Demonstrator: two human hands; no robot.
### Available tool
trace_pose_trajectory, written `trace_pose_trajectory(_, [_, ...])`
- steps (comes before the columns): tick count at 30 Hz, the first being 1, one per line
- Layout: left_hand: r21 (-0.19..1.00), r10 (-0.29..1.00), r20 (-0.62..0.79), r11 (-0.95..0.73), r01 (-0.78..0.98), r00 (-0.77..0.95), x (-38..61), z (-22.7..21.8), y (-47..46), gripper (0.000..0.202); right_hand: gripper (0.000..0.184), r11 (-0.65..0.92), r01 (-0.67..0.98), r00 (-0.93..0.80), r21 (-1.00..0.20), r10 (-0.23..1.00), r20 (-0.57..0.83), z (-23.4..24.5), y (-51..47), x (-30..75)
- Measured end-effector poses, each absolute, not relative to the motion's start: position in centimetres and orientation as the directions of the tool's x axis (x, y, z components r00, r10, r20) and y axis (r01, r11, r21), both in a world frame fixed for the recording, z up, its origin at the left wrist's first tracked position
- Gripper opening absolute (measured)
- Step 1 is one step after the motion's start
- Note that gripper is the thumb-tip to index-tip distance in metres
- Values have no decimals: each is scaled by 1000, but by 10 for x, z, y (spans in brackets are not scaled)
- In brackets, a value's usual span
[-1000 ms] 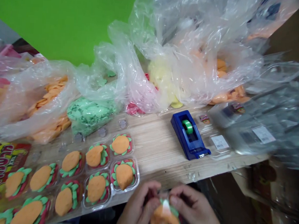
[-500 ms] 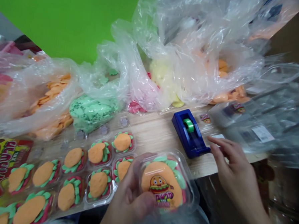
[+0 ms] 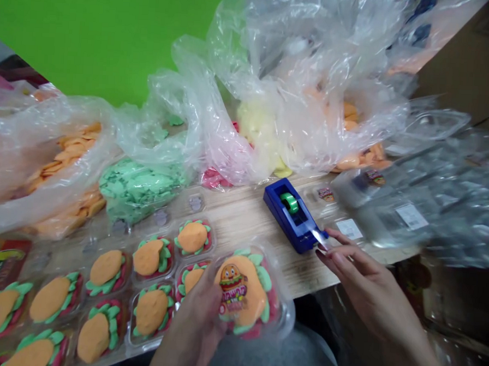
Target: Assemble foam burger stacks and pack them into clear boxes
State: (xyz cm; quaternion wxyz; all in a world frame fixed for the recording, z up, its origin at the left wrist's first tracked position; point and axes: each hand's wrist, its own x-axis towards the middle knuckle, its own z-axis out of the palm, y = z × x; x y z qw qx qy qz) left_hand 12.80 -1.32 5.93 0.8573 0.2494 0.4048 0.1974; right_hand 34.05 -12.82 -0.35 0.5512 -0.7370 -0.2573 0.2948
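A person's bare hands work over a wood-patterned counter (image 3: 243, 213), seen from above. The left hand (image 3: 196, 320) grips a clear box (image 3: 281, 310) by its left side, fingers closed around it; the box is held in the air, in front of the counter's near edge and just right of the rows of burgers (image 3: 151, 309). Inside is a burger (image 3: 249, 290) with an orange bun and green and red layers; a cartoon sticker (image 3: 233, 283) shows on the box.

The right hand (image 3: 358, 271) pinches a short strip of tape (image 3: 319, 239) between thumb and fingers, at the front end of a blue dispenser (image 3: 301, 235). A green roll (image 3: 289, 203) sits in the dispenser.

At left, more burgers sit in clear trays. Behind them, plastic bags hold orange pieces (image 3: 72, 152), green pieces (image 3: 142, 183), and pink and yellow ones. At right lie many clear containers (image 3: 452, 199), some blurred. A bright green panel (image 3: 92, 33) stands behind the bags.
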Motion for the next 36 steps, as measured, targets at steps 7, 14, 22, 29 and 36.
trace_pose_trajectory(7, [577, 547, -571, 798, -174, 612, 127, 56, -8, 37, 26, -408, 147, 785, -901, 602, -144, -40, -123, 328])
trace_pose_trajectory(14, [723, 722, -476, 646, -244, 502, 135, 57, -13, 48, 24, -295, 21, 483, -955, 839, -249, 22, -137, 291])
trace_pose_trajectory(22, [793, 786, -375, 547, -270, 491, 139, 55, -18, 56, 29, -278, -183, 470, -943, 818, -333, 50, -105, 246])
trace_pose_trajectory(29, [622, 624, -549, 749, -228, 556, 136, 61, -15, 46, 11, -198, -193, 254, -961, 936, -243, 47, -105, 249])
trace_pose_trajectory(36, [617, 617, -519, 749, -240, 592, 133, 57, -15, 35, 18, -80, 205, 134, -975, 990, -52, 53, -101, 263])
